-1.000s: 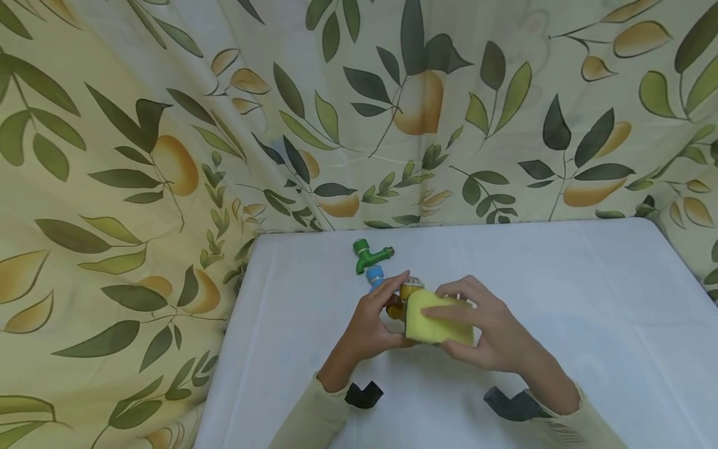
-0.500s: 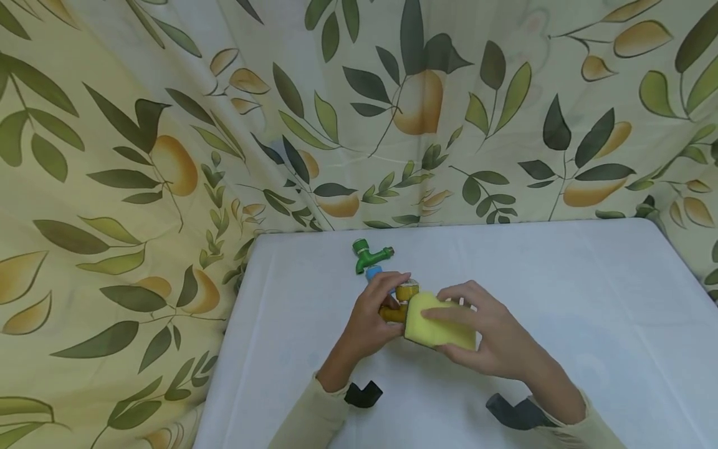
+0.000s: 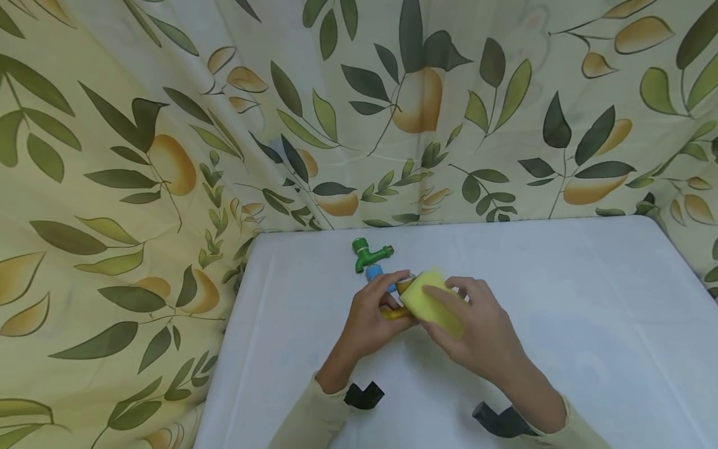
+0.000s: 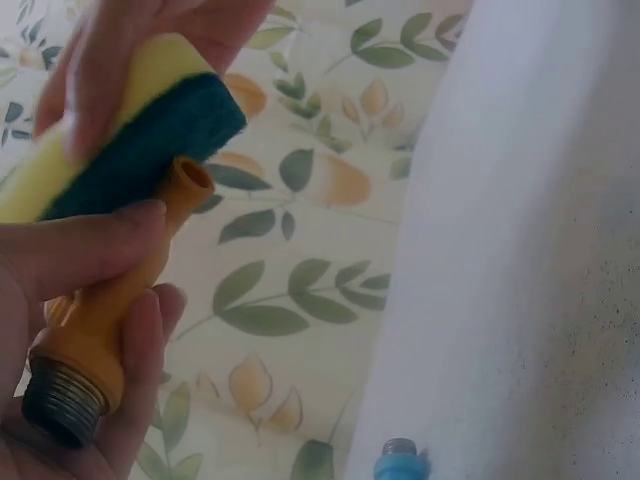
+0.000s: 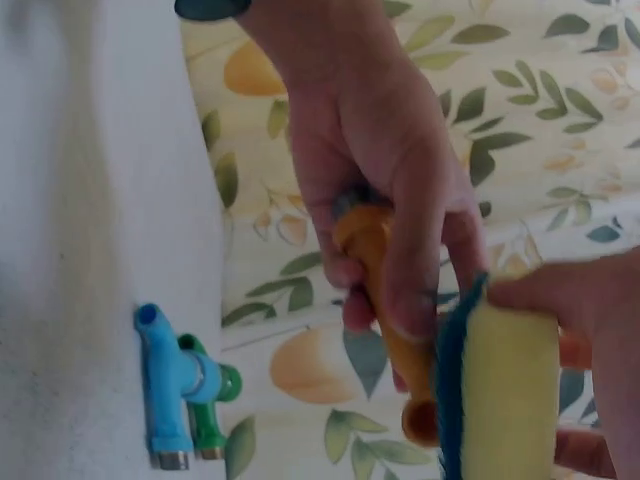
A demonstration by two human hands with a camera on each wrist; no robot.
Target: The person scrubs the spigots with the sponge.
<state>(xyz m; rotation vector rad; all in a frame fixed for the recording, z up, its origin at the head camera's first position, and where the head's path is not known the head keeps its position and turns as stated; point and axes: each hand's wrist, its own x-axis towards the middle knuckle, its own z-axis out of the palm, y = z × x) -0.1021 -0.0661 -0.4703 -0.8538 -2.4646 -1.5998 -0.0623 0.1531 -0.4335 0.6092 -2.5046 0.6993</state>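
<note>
The left hand [image 3: 373,321] grips an orange-yellow plastic tap [image 4: 130,290], its threaded metal end pointing down in the left wrist view. In the right hand [image 3: 482,330] is a yellow sponge [image 3: 432,302] with a dark green scouring side [image 4: 160,145], pinched between thumb and fingers. The scouring side lies against the tap near its open spout in the left wrist view. From the head, the sponge and fingers hide part of the tap.
A green tap [image 3: 370,254] lies on the white table [image 3: 561,299] towards the back, with a blue tap [image 5: 168,385] beside it. Black bands or mounts [image 3: 364,395] sit near both wrists. A leaf-patterned curtain [image 3: 493,125] hangs behind and at the left.
The right hand has tilted the sponge and moved it slightly left and up over the tap. The tap has turned a little in the left hand, which otherwise stays nearly in place.
</note>
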